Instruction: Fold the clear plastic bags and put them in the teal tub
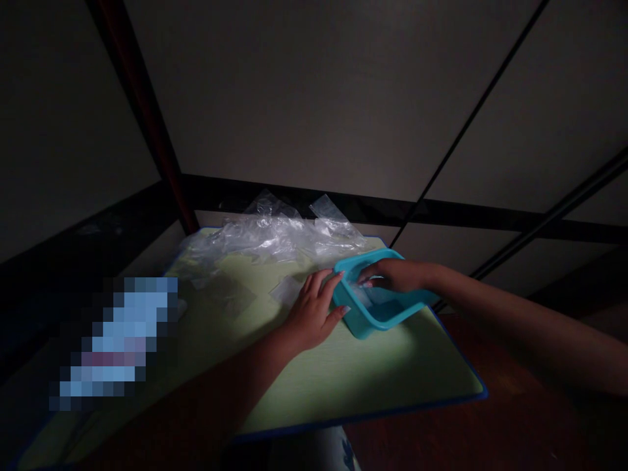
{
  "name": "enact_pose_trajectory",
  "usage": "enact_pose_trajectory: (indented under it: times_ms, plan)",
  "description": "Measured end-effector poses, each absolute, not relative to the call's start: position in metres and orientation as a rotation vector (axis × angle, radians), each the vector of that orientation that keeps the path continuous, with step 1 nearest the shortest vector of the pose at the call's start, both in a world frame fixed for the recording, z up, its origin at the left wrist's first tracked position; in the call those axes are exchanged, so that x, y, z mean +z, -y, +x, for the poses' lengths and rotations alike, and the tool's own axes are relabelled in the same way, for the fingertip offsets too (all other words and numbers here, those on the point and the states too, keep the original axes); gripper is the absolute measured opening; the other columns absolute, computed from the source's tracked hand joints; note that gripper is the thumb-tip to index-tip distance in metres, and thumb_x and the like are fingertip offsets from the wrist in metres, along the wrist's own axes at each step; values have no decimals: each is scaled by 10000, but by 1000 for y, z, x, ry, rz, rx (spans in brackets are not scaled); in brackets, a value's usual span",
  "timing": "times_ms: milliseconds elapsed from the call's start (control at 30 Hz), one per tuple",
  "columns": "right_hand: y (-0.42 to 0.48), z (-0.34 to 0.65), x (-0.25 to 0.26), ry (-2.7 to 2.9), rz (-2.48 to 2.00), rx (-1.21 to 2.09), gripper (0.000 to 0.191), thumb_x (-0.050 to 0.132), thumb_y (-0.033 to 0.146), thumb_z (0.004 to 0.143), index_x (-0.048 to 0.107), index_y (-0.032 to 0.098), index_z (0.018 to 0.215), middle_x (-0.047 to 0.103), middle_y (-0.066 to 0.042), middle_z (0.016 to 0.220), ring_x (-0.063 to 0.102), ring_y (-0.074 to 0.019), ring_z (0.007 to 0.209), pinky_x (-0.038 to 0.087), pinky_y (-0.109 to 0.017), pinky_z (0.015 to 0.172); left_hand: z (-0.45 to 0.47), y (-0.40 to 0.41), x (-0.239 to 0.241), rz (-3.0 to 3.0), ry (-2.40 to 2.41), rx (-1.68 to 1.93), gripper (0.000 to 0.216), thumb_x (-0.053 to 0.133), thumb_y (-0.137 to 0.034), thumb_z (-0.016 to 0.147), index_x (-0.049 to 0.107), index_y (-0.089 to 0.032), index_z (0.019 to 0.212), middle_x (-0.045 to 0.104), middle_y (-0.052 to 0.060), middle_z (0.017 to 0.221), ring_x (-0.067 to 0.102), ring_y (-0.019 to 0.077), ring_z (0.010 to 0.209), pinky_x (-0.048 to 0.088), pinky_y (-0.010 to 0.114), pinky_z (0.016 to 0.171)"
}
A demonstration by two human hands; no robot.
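A turquoise plastic basin (366, 327) stands at the right side of a yellow-green table (314, 386) with a blue edge. My left hand (316, 311) rests at the basin's left wall, fingers spread and touching the rim. Reaching in from the right, my right hand (397, 275) is inside the basin with its fingers curled together. Beside those fingertips lies something whitish and see-through (362, 292); its kind is too dim to make out. Flat on the table just left of my left hand is a small clear plastic piece (287, 291).
Crumpled clear plastic bags (275, 235) lie along the table's back edge, against a pale panelled wall (304, 98). At the left is a blurred-out bluish patch (122, 333). Dark reddish floor (515, 366) shows beyond the table's right corner.
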State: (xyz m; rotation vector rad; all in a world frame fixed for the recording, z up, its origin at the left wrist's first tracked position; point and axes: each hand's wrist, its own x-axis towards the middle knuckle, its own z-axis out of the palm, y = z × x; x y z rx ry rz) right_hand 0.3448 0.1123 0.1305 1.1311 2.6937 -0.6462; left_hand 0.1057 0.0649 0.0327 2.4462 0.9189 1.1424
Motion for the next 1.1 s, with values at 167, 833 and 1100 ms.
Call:
enact_pose_trajectory:
  times_ms: [167, 833, 1100]
  plan:
    - [-102, 335, 133, -2615, 1118, -601, 356, 593, 275, 813, 620, 177, 1154, 635, -88, 1169, 580, -222, 1068, 410, -324, 939, 106, -65, 33, 2448, -922, 1147, 541, 422, -421, 907, 329, -172, 1377, 342, 153, 1347, 333, 282, 1259, 302, 463, 1050]
    - [-19, 330, 170, -2781, 1353, -574, 583, 585, 484, 812, 496, 201, 1314, 521, -113, 1319, 502, -260, 1181, 409, -377, 994, 108, -63, 34, 2481, -974, 1126, 592, 416, -466, 901, 299, -171, 1402, 338, 161, 1377, 322, 292, 1278, 291, 492, 1044]
    - [10, 323, 101, -2894, 1689, 137, 322, 501, 335, 886, 639, 184, 1134, 634, -155, 1158, 599, -294, 1047, 423, -503, 966, 97, -71, 52, 2487, -1359, 1222, 560, 424, -476, 895, 366, -157, 1352, 269, 168, 1429, 291, 308, 1291, 281, 491, 1030]
